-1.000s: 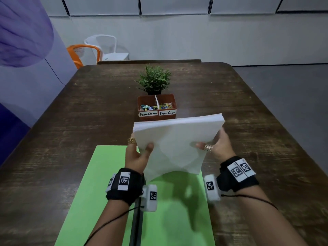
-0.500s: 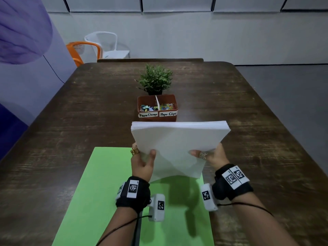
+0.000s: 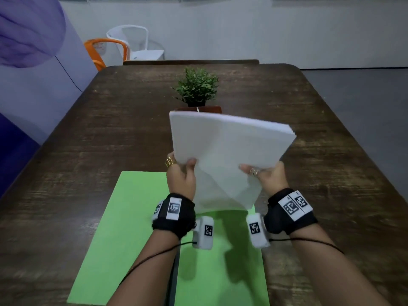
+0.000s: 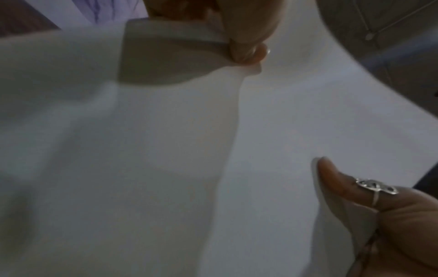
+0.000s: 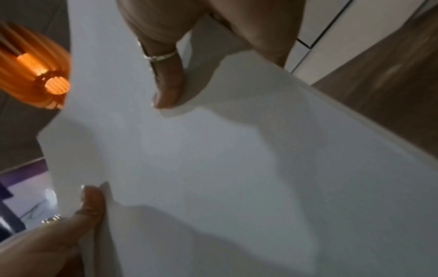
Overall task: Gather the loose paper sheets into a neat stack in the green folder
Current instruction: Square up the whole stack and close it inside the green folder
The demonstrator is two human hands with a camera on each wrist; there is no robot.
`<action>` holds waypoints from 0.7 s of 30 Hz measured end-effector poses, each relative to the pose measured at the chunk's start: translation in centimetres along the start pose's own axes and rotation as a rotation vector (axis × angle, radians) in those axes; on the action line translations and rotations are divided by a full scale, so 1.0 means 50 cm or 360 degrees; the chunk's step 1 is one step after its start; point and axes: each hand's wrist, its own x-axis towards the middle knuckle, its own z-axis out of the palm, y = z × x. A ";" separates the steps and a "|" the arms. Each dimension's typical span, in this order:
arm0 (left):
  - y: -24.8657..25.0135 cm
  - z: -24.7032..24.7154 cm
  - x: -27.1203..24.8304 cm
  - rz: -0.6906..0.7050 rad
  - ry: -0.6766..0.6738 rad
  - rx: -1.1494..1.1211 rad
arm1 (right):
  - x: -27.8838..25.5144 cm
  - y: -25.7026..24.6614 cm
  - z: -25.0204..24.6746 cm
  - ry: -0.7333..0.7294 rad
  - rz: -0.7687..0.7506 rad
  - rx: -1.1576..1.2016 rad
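The thick white paper stack (image 3: 227, 149) has tilted since a sec ago, right corner now lower, probably being squared. Left hand (image 3: 181, 180) & right hand (image 3: 266, 178) each grip its lower edge (thumbs on top) above the open green folder (image 3: 123, 239). Dark wood surface (image 3: 110, 129), potted plant (image 3: 195, 88) behind, chairs (image 3: 123, 47) at the wall.

Dark brown wooden desk (image 3: 110, 133); small green potted plant (image 3: 196, 87) far centre; orange chair (image 3: 103, 51), white plastic chair (image 3: 136, 44) beyond.

Head view down over table (image 3: 110, 133), wrist views close, sharing paper stack (image 3: 225, 151)
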 end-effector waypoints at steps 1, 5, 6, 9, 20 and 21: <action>0.008 0.000 0.003 0.0033 -0.0012 0.0032 | -0.001 -0.009 0.003 0.0038 0.0001 -0.0017; 0.035 -0.013 0.013 0.0023 -0.0095 0.0291 | -0.005 -0.022 -0.004 0.0060 0.0140 0.0014; 0.033 -0.015 0.012 -0.0066 -0.0153 0.0320 | -0.008 -0.020 -0.006 0.0037 0.0180 0.0013; -0.007 -0.024 0.004 -0.0470 -0.0405 0.0385 | -0.028 0.016 -0.007 0.0047 0.0346 -0.0071; -0.195 -0.122 -0.089 -0.0953 -0.1279 0.0477 | -0.044 0.227 -0.024 0.0117 0.0928 -0.0674; -0.209 -0.125 -0.094 -0.0950 -0.1271 0.0497 | -0.045 0.230 -0.023 0.0104 0.0930 -0.0692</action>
